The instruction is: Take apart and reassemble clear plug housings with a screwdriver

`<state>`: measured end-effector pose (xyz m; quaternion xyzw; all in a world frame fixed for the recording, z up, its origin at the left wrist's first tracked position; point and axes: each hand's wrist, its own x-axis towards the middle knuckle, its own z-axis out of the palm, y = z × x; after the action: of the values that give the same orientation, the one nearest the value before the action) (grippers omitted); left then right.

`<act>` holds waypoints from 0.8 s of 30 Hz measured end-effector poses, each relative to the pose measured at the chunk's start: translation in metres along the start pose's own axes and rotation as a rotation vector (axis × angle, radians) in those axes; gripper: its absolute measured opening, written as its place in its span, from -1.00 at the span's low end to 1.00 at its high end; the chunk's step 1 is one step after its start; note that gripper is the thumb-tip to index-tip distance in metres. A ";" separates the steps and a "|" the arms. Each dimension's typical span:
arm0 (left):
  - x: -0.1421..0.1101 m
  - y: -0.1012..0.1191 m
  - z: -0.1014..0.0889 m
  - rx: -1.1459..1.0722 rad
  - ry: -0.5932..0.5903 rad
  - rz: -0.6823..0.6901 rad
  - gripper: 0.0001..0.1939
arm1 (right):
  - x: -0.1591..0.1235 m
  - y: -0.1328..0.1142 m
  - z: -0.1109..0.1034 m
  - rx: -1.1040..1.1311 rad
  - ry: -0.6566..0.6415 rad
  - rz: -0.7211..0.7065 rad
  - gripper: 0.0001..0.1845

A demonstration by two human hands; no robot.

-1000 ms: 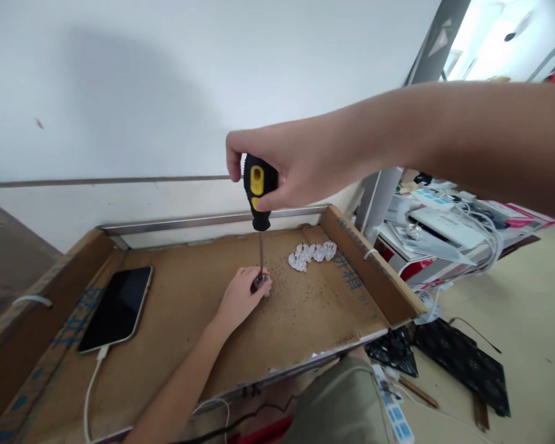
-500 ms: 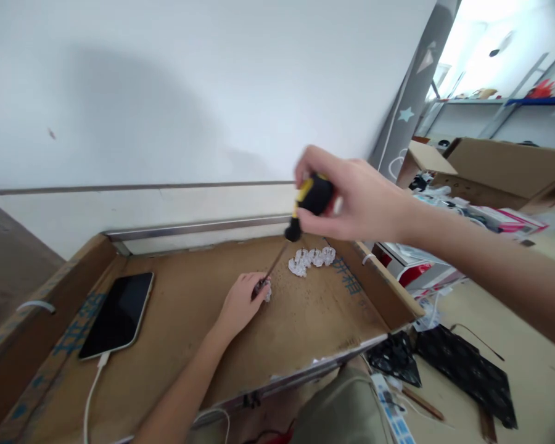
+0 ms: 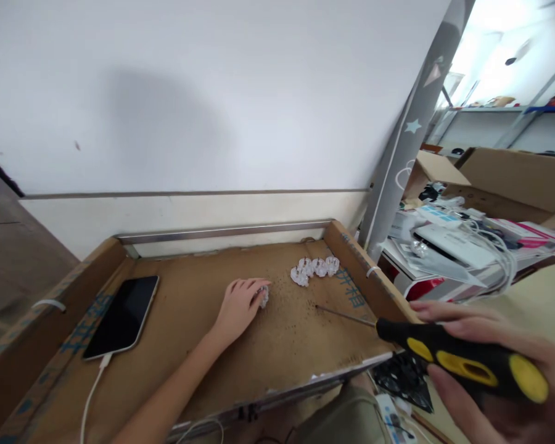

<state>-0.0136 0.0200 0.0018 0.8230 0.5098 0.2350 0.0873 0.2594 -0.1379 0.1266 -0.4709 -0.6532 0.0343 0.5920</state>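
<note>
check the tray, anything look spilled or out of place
Dark specks are scattered over the cardboard tray, thickest near the clear plastic pieces and the left hand. They look like spilled grit, but are too small to identify.

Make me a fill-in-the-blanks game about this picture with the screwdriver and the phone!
The right hand holds a screwdriver with a black and ____ handle.
The phone lies to the ____ of the left hand.
A white ____ runs from the bottom of the phone.
Clear plastic pieces lie inside a ____ tray.

Missing words: yellow; left; cable; cardboard.
</note>
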 end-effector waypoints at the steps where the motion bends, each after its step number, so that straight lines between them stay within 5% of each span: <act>1: 0.004 -0.007 -0.003 0.023 -0.006 0.004 -0.74 | 0.003 0.000 0.009 0.191 0.007 0.034 -0.73; 4: 0.018 -0.034 -0.014 0.080 -0.012 -0.041 -0.74 | 0.009 0.001 0.030 0.642 0.100 0.087 -0.84; 8: 0.032 -0.057 -0.025 0.105 0.056 -0.097 -0.71 | -0.001 -0.003 0.041 0.712 -0.012 0.082 -0.88; 12: 0.042 -0.019 -0.015 0.077 0.241 -0.003 -0.70 | -0.010 -0.014 0.044 0.714 -0.065 0.181 -0.88; 17: 0.062 0.052 0.027 -0.050 0.083 0.089 -0.68 | -0.004 -0.012 0.046 0.711 -0.126 0.103 -0.90; 20: 0.065 0.055 0.038 -0.035 0.042 0.053 -0.84 | -0.001 -0.010 0.048 0.707 -0.145 0.052 -0.90; 24: 0.040 0.030 0.020 -0.061 -0.037 0.135 -0.93 | 0.000 -0.016 0.059 0.639 -0.074 0.168 -0.82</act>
<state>0.0351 0.0432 0.0077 0.8567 0.4438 0.2407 0.1058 0.2025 -0.1161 0.1185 -0.3118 -0.5894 0.3032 0.6808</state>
